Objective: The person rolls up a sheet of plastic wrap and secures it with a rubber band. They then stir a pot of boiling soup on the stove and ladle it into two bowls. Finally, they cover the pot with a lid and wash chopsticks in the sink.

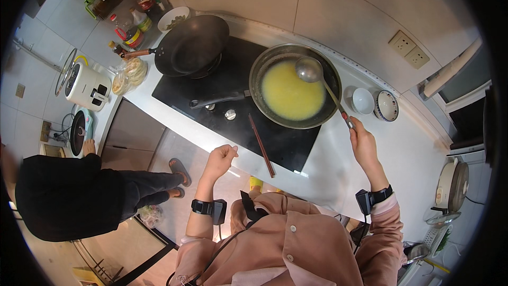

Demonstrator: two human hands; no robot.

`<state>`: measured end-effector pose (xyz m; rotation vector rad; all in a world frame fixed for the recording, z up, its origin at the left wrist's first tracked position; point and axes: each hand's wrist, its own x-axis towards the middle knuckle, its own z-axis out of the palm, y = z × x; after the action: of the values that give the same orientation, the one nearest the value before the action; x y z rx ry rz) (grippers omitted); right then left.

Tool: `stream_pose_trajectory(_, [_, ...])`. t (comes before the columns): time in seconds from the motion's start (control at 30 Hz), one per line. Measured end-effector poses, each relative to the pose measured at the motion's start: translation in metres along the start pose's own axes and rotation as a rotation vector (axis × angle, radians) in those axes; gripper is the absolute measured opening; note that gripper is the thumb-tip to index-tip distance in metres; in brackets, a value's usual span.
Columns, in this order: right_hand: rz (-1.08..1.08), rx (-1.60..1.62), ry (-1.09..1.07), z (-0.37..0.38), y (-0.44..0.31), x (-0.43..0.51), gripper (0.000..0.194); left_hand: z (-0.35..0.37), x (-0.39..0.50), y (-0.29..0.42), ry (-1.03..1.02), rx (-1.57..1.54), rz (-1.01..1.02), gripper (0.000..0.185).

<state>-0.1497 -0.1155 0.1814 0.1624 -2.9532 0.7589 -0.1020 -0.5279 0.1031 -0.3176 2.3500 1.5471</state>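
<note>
My right hand (363,143) grips the handle of a metal ladle (308,69). The ladle's bowl hangs over the far part of a deep frying pan (257,95); whether it touches the liquid is hard to tell. Cloudy yellow liquid (291,97) covers the pan's bottom. The pan's black handle (218,99) points left. Near the counter's front edge, my left hand (219,161) is held with curled fingers and nothing visible in it. A pair of brown chopsticks (262,146) lies across the front of the black cooktop (285,143), right of my left hand.
A dark wok (192,45) tilts on the left burner. Two small bowls (362,101) stand right of the pan. Bottles (129,35), a bowl of greens (174,19) and a white air fryer (88,85) are at left. Another person (71,198) stands at the left counter.
</note>
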Motion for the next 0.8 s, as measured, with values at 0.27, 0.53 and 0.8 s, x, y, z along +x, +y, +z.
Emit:
stream_pose_trajectory(0.27, [0.048, -0.008, -0.008, -0.001, 0.000, 0.002, 0.035, 0.001, 0.000, 0.001, -0.001, -0.019, -0.020, 0.038])
stream_pose_trajectory(0.53, [0.004, 0.053, -0.075, -0.001, -0.005, 0.003, 0.033, -0.001, 0.001, -0.002, 0.011, -0.009, 0.003, 0.038])
stream_pose_trajectory(0.8, [-0.203, -0.072, -0.201, -0.016, -0.017, -0.009, 0.034, -0.001, 0.004, 0.000, 0.004, 0.004, 0.006, 0.038])
